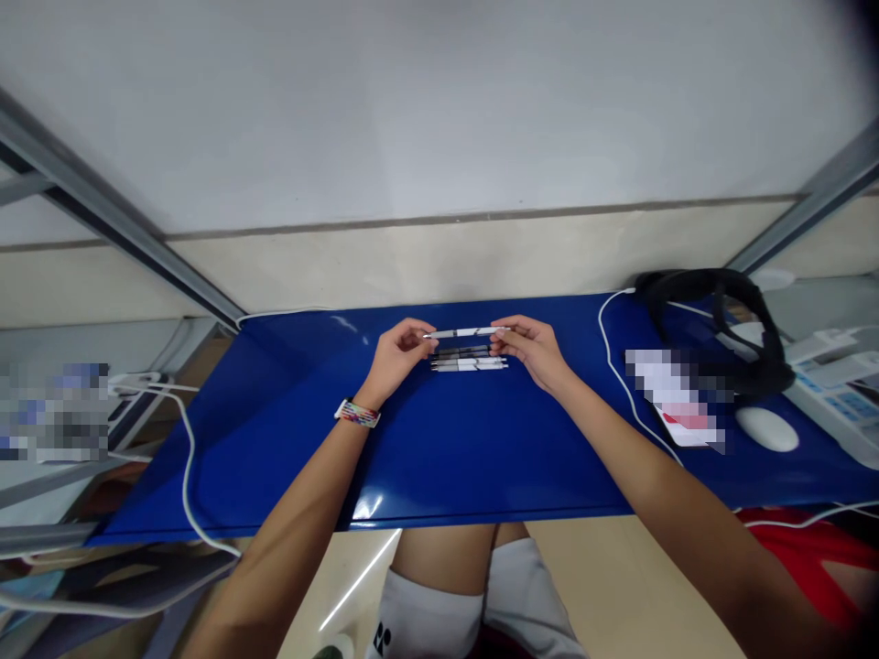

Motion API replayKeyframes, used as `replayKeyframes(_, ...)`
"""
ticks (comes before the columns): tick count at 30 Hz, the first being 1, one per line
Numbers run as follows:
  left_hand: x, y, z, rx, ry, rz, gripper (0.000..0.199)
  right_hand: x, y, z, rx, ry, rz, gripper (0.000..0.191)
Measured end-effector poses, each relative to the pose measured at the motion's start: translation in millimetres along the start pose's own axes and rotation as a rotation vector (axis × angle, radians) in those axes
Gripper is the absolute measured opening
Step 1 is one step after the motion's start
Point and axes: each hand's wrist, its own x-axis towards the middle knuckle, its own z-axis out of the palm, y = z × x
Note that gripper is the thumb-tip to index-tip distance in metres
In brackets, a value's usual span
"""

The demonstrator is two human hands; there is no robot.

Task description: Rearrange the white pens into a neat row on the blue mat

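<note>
A white pen (467,332) with dark markings lies crosswise between my two hands, at the far part of the blue table. My left hand (404,351) pinches its left end, and the fingers of my right hand (527,343) close on its right end. Just nearer to me, several similar pens (471,363) lie side by side on the table, parallel to the held one. A colourful woven band (358,413) circles my left wrist.
To the right lie a phone (677,403) with a blurred screen, a white mouse (767,429) and a black headband-like device (728,316). White cables (608,343) run along both sides of the blue table (439,458). Metal posts (130,210) and a wall stand behind.
</note>
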Motion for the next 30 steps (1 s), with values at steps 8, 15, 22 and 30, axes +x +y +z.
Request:
replayKeyframes(8,0.4,-0.5,-3.9,0.129,0.071,-0.027,0.052,-0.6,-1.5,-2.0,-0.003,-0.005,-0.028,0.040)
replayKeyframes(15,3.6,-6.6,-7.2,-0.019,0.131,-0.016,0.035,3.3,-3.2,-6.6,0.089,0.051,-0.019,0.033)
replayKeyframes(22,3.0,-6.4,-8.4,-0.067,0.145,-0.022,0.029,4.2,-3.9,-9.9,0.076,0.093,-0.023,0.031)
replayKeyframes(30,2.2,-0.6,-6.9,-0.079,0.186,-0.070,0.034,4.8,-6.3,-11.7,-0.021,0.124,-0.050,0.029)
